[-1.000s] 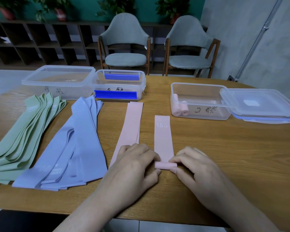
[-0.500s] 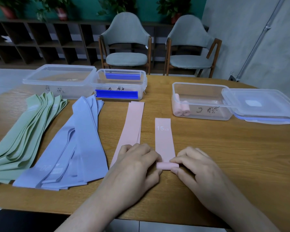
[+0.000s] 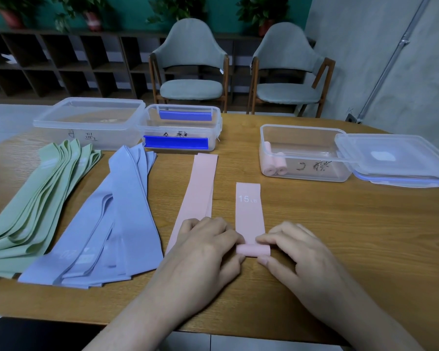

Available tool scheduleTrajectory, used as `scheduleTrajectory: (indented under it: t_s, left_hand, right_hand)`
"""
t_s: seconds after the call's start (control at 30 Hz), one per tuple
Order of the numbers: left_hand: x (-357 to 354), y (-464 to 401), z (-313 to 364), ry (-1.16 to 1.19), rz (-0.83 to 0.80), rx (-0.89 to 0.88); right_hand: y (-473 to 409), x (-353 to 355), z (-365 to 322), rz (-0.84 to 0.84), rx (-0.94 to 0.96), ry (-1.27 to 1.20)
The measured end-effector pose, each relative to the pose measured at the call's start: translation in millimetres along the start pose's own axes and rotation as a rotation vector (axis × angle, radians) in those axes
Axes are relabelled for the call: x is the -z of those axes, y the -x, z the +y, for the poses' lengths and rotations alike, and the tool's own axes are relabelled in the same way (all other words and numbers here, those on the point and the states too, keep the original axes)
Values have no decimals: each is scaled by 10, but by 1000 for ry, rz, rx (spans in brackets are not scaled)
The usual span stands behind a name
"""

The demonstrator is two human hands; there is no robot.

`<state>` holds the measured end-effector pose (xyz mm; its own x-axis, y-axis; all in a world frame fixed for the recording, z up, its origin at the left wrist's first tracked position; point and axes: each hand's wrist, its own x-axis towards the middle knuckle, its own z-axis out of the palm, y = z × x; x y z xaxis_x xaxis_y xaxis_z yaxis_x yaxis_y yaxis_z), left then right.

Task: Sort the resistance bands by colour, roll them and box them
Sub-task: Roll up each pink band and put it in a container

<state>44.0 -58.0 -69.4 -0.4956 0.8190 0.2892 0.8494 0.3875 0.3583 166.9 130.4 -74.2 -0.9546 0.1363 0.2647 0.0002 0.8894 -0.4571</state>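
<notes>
Rolled a touch fatter since a moment ago, the pink band (image 3: 250, 211) shows a thicker coil at its near end, pinched by curled fingertips (image 3: 264, 239) — the left hand (image 3: 205, 252) on one end, the right hand (image 3: 299, 254) on the other. Its flat tail, marked 15 LB, stretches toward the open box (image 3: 302, 138) holding two pink rolls (image 3: 274, 168) — left of it lies another pink band (image 3: 200, 191).

The pink band (image 3: 249, 211) reads "15 LB"; box handwriting is illegible.
</notes>
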Motion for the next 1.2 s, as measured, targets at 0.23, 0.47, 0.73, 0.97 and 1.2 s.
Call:
scheduleTrajectory:
  t_s: [0.23,0.47,0.73,0.97,1.2]
  left_hand:
    - [8,4,9,-8,2,8]
    - [0,4,6,-12,6,16]
    - [3,6,8,-21,-3,12]
    - [-12,8,2,-34,-1,10]
    - [5,11,9,-32,-9,11]
  right_hand:
    - [-8,-5,-3,4,6,-12]
    - [-2,-1,12,5,-17,-11]
    - [-1,18,-3,10,-9,-27]
    - [3,29,2,8,-27,-41]
    - [6,32,-6,-5,-31,-36]
